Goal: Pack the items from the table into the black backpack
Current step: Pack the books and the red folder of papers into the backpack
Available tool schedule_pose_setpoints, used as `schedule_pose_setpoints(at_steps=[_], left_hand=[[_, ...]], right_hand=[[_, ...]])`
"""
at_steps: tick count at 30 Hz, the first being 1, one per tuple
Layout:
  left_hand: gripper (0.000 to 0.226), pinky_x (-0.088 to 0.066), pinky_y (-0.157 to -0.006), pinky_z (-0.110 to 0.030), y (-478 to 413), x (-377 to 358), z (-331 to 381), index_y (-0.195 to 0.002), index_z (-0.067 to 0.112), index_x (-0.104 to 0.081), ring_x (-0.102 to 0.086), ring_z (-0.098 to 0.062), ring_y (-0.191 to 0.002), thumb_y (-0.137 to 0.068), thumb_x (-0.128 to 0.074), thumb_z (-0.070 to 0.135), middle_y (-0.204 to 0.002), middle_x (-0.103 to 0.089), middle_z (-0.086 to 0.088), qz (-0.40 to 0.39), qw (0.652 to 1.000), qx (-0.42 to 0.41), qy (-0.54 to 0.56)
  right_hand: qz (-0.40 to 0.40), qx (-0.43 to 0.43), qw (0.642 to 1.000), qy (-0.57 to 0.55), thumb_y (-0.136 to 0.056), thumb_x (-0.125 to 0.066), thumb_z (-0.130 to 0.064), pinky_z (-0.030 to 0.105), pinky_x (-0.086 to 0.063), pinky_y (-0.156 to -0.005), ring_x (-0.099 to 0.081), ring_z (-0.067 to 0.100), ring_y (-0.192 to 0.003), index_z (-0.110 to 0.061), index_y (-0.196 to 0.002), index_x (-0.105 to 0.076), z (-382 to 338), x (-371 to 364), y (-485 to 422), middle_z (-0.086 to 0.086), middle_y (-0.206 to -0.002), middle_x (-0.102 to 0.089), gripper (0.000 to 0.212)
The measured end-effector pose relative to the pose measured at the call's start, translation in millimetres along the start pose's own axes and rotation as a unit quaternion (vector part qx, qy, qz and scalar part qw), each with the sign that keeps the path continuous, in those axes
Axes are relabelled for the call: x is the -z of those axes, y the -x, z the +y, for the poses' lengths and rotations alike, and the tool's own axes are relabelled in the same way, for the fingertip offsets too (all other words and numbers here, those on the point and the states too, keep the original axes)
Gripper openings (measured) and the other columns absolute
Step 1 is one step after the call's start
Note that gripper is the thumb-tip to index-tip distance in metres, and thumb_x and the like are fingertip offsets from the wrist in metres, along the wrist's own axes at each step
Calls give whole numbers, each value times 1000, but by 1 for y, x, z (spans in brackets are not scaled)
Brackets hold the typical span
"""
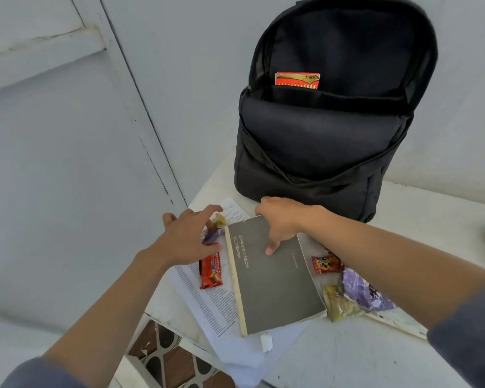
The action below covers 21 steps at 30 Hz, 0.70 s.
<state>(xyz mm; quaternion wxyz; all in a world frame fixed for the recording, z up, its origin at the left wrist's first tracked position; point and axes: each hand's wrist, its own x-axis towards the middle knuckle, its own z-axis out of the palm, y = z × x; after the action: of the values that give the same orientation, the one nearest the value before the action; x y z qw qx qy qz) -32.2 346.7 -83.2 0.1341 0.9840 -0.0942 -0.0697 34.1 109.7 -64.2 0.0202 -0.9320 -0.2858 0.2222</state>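
Head view: the black backpack [319, 141] is stood unzipped behind the grey book [275, 281], laid flat on the table [347, 359]. The book's far edge is clasped by the right hand [280, 219], while the left hand [188, 239] is spread, fingers apart, over sweets [211, 237]; upright insertion is advised.

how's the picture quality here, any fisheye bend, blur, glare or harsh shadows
Head view: wide-angle distortion bows the door frame and stretches the edges; light is soft and even, with no glare or hard shadows; the black backpack interior goes nearly featureless around the red box; print on the grey book is too soft to read.
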Motion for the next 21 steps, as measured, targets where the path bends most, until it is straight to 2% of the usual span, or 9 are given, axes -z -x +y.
schedule_pose_setpoints(at_steps=[3, 5, 7, 9, 12, 15, 18, 21], left_hand=[[72, -23, -101, -42, -4, 7, 6, -146, 45, -37, -46, -14, -124, -83, -62, 70, -132, -62, 14, -37, 999, -15, -11], [81, -25, -106, -44, -6, 11, 9, -143, 49, -41, -51, -12, -122, -71, -56, 84, -131, -63, 14, -84, 996, -19, 17], [85, -35, -111, -43, -6, 16, 12, -134, 59, -41, -58, -5, -117, -59, -53, 97, -127, -64, 19, -125, 989, -19, 81], [63, -46, -109, -37, -7, 24, 17, -122, 67, -40, -58, 5, -112, -67, -63, 87, -123, -62, 26, -149, 980, -31, 131], [47, -46, -108, -35, -11, 45, 31, -123, 63, -45, -53, 13, -115, -87, -73, 54, -123, -59, 30, -135, 977, -74, 150], [46, -49, -105, -36, -13, 74, 58, -134, 42, -55, -59, -5, -121, -91, -70, 44, -129, -63, 20, -123, 956, -153, 220], [39, -52, -103, -40, -15, 99, 93, -135, 22, -56, -65, -22, -119, -98, -66, 26, -127, -69, 1, -88, 915, -190, 344], [34, -56, -99, -44, -30, 122, 130, -133, 20, -54, -69, -22, -115, -99, -58, 23, -122, -73, 1, 6, 889, -216, 404]], right_hand=[[50, 3, 998, -40, -59, -92, -46, 35, -46, -70, -52, 18, -95, -23, -97, -54, 8, 14, 21, -6, -95, -56, 58], [80, 11, 993, -85, -60, -92, -44, 36, -48, -68, -53, 16, -90, -23, -87, -54, 14, 24, 38, -6, -89, -59, 50], [110, 27, 985, -131, -65, -90, -42, 37, -53, -72, -57, 11, -87, -23, -83, -57, 19, 36, 56, -7, -87, -64, 42], [133, 44, 973, -183, -73, -87, -37, 30, -55, -72, -63, 6, -82, -25, -84, -61, 22, 48, 73, -9, -88, -68, 31], [177, 50, 955, -234, -79, -83, -33, 22, -54, -68, -67, 5, -80, -25, -86, -63, 27, 67, 98, -9, -89, -71, 23], [251, 54, 936, -241, -81, -81, -31, 17, -51, -67, -66, 5, -81, -27, -86, -63, 36, 90, 122, -11, -88, -69, 19], [337, 53, 908, -242, -82, -80, -28, 13, -47, -67, -65, 3, -80, -29, -83, -64, 44, 116, 147, -16, -84, -67, 16], [458, 40, 841, -286, -83, -80, -20, 10, -45, -68, -65, 1, -82, -24, -90, -69, 55, 138, 162, -15, -87, -68, 14]])
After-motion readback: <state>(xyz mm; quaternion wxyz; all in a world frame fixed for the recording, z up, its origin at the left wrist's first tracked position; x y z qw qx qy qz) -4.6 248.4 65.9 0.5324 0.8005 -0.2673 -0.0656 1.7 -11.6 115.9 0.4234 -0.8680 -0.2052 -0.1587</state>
